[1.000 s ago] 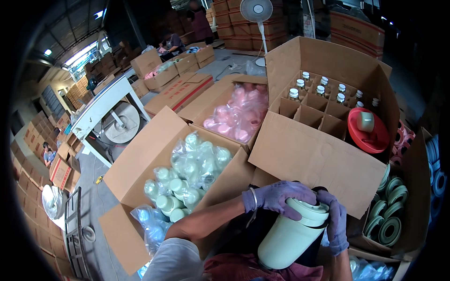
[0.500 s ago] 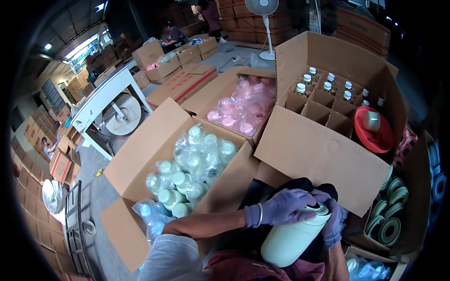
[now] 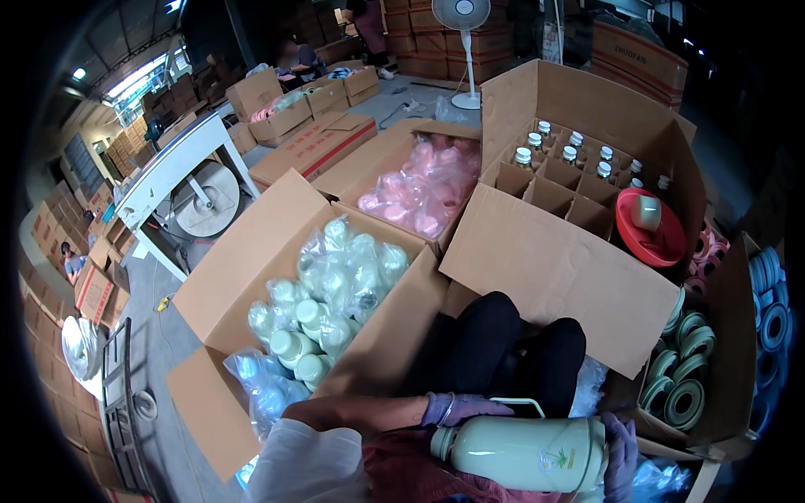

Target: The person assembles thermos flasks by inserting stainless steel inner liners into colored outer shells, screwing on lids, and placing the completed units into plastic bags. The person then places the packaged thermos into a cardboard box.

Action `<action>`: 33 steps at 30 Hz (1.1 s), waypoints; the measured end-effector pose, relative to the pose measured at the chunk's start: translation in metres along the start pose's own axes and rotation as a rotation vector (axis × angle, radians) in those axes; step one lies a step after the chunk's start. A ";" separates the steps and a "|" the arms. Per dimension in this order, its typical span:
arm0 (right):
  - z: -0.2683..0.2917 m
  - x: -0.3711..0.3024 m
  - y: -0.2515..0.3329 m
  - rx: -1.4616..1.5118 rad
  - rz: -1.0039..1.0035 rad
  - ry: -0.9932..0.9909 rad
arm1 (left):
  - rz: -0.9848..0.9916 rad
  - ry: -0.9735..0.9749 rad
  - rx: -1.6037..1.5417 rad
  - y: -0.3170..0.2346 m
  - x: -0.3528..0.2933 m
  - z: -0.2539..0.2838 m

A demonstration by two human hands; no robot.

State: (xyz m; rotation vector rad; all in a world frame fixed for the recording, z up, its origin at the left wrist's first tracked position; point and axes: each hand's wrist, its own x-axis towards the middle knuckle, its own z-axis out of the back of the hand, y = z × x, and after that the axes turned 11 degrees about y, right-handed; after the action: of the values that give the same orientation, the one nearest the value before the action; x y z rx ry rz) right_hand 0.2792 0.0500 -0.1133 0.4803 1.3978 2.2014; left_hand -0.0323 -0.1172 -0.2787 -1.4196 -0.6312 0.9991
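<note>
A pale green thermos flask (image 3: 520,453) lies sideways across my lap, with a plant picture on its side and a thin pale handle (image 3: 524,403) standing up from it. Its narrower end points left and its wider rimmed end right. My left hand (image 3: 465,407), in a purple glove, grips the upper side near the narrower end, beside the handle. At the wider end my gloved right hand (image 3: 620,457) is curled against the rim; some of its fingers are hidden behind the flask.
Open cartons surround me: one of bagged pale green containers (image 3: 293,345), one of bagged pink ones (image 3: 419,189), and a divided carton (image 3: 558,243) with silver-topped bottles and a red bowl (image 3: 650,243). Green rings (image 3: 686,405) and blue rings (image 3: 773,327) fill boxes at right. A fan (image 3: 470,63) stands behind.
The flask has turned from tilted upright to lying sideways, closer to me, showing its handle and picture. My left hand has left the ringed top for its side; my right hand has moved lower.
</note>
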 end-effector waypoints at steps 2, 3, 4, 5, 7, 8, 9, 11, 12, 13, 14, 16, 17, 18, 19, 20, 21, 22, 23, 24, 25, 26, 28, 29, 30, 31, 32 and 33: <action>-0.018 0.006 -0.009 -0.068 0.233 -0.142 | 0.175 -0.099 -0.169 -0.012 0.003 -0.009; -0.022 0.003 -0.013 0.035 0.138 -0.186 | 0.188 -0.138 -0.220 -0.055 0.007 -0.003; -0.026 0.000 -0.017 0.140 0.046 -0.230 | 0.194 -0.180 -0.275 -0.098 0.013 0.001; -0.032 -0.001 -0.021 0.263 -0.045 -0.230 | 0.126 -0.402 -0.222 -0.119 0.006 -0.005; -0.037 -0.009 -0.033 0.368 -0.073 -0.284 | -0.423 -0.516 0.388 -0.141 0.017 -0.001; -0.036 -0.008 -0.038 0.507 -0.059 -0.295 | -0.432 -0.514 0.380 -0.143 0.019 0.002; -0.031 -0.005 -0.036 0.516 -0.033 -0.296 | -0.448 -0.519 0.379 -0.146 0.023 0.007; -0.027 -0.001 -0.033 0.413 0.021 -0.292 | -0.276 -0.463 -0.078 -0.142 0.025 0.012; -0.028 0.000 -0.031 0.301 0.050 -0.289 | -0.087 -0.408 -0.187 -0.140 0.026 0.023; -0.030 0.001 -0.030 0.189 0.079 -0.285 | 0.103 -0.351 -0.294 -0.139 0.026 0.034; -0.031 0.006 -0.028 0.078 0.114 -0.280 | 0.055 -0.328 -0.214 -0.137 0.028 0.037; -0.029 0.018 -0.025 -0.143 0.185 -0.270 | -0.155 -0.486 0.091 -0.135 0.033 0.034; -0.028 0.020 -0.034 0.418 0.163 -0.139 | -0.260 -0.542 0.232 -0.148 0.035 0.026; -0.025 0.021 -0.042 0.983 0.095 -0.116 | -0.484 -0.544 0.528 -0.177 0.040 0.025; -0.021 0.024 -0.065 1.105 0.123 -0.085 | -0.614 -0.473 0.796 -0.197 0.042 0.026; -0.018 0.025 -0.089 1.226 0.149 -0.054 | -0.597 -0.469 0.867 -0.210 0.042 0.025; -0.014 0.026 -0.114 1.343 0.169 -0.025 | -0.586 -0.465 0.942 -0.219 0.044 0.028; -0.009 0.025 -0.117 1.277 0.084 -0.050 | -0.570 -0.478 0.796 -0.209 0.044 0.035; -0.001 0.024 -0.114 1.163 0.111 -0.019 | -0.561 -0.483 0.643 -0.189 0.046 0.044; 0.006 0.024 -0.107 1.048 0.138 0.006 | -0.427 -0.535 0.480 -0.169 0.049 0.049; 0.003 0.032 -0.073 0.721 0.312 -0.104 | -0.192 -0.536 0.230 -0.151 0.047 0.056; -0.004 0.035 -0.029 0.389 0.472 -0.224 | -0.194 -0.403 0.431 -0.147 0.047 0.068; -0.002 0.039 -0.028 0.053 0.587 -0.290 | -0.216 -0.404 0.516 -0.149 0.045 0.067; 0.004 0.044 -0.049 0.064 0.560 -0.242 | -0.233 -0.540 0.420 -0.158 0.044 0.061; -0.003 0.044 -0.044 0.308 0.413 -0.269 | -0.268 -0.659 0.313 -0.164 0.049 0.056; -0.008 0.044 -0.041 0.550 0.262 -0.294 | -0.332 -0.672 0.468 -0.170 0.051 0.051; -0.013 0.047 -0.044 0.860 0.377 -0.201 | -0.388 -0.695 0.625 -0.178 0.051 0.046; -0.011 0.047 -0.044 0.668 0.329 -0.239 | -0.443 -0.714 0.783 -0.181 0.052 0.043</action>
State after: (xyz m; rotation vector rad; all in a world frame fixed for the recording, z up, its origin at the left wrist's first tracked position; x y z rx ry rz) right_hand 0.2441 0.0845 -0.1559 1.2348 2.0094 1.7658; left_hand -0.0105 -0.0291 -0.1084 -0.1945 -0.8827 1.1974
